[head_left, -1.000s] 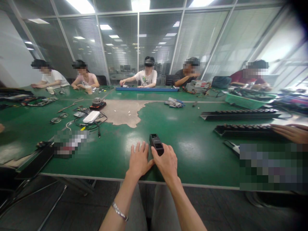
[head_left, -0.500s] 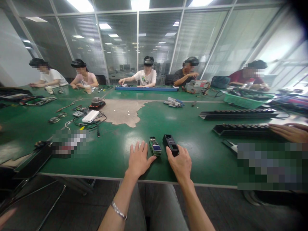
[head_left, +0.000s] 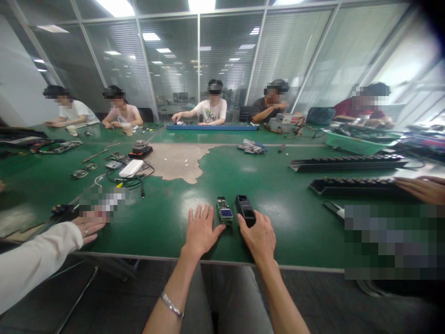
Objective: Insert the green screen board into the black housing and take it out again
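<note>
The green worktop [head_left: 302,232] spread out under the black case [head_left: 245,205]. Your right hand [head_left: 261,234] curled round the case's near end, its grip holding it. Your left hand [head_left: 200,234] lay flat, left of the case, its grip loose with nothing in it. The green board [head_left: 223,204], with its small screen [head_left: 227,214], sat just left of the case. Holding the case beside the board seemed the step; the next move likely called for a gentle touch.
</note>
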The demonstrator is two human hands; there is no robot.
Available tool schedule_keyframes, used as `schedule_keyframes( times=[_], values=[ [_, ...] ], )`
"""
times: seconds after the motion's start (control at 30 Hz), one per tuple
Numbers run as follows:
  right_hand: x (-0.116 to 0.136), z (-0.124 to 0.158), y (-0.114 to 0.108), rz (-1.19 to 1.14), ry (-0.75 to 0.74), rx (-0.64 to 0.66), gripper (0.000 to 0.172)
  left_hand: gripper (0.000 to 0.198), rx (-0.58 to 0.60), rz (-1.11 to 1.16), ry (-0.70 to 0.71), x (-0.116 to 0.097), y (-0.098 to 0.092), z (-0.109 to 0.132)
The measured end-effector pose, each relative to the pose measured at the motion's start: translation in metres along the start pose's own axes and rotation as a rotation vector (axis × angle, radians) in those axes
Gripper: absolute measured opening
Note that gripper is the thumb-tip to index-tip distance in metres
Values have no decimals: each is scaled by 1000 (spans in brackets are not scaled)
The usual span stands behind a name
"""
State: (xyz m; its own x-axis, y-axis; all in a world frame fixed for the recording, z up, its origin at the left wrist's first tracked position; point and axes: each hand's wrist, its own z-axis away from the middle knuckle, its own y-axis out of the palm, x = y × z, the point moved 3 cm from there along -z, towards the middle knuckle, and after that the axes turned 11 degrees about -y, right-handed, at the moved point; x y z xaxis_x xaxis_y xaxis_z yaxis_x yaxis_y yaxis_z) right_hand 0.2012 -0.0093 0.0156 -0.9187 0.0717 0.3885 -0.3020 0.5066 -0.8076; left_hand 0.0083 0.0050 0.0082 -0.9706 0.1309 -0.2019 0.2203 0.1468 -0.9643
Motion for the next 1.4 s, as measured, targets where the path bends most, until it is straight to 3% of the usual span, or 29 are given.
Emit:
schedule_keyframes(
  times=[0.23, 0.73, 0.9, 1.07, 1.23, 1.4],
  values=[
    [1, 2, 0, 27, -15, -20, 72, 81, -4, 16, 3, 1, -1, 1],
    [-4, 1, 7, 80, -51, 39, 61, 83, 4, 47, 2, 7, -15, 7],
    [-4, -1, 5, 27, -95, -82, 61, 83, -1, 49, -3, 7, -14, 7],
    [6, -4, -12, -91, -122, -216, 61, 82, 3, 65, 0, 7, -12, 6],
    [24, -9, -26, -196, -91, -205, 62, 83, 23, 51, -5, 7, -10, 5],
    [45, -10, -24, -194, -114, -135, 59, 82, 20, 36, -6, 7, -10, 6]
  ],
)
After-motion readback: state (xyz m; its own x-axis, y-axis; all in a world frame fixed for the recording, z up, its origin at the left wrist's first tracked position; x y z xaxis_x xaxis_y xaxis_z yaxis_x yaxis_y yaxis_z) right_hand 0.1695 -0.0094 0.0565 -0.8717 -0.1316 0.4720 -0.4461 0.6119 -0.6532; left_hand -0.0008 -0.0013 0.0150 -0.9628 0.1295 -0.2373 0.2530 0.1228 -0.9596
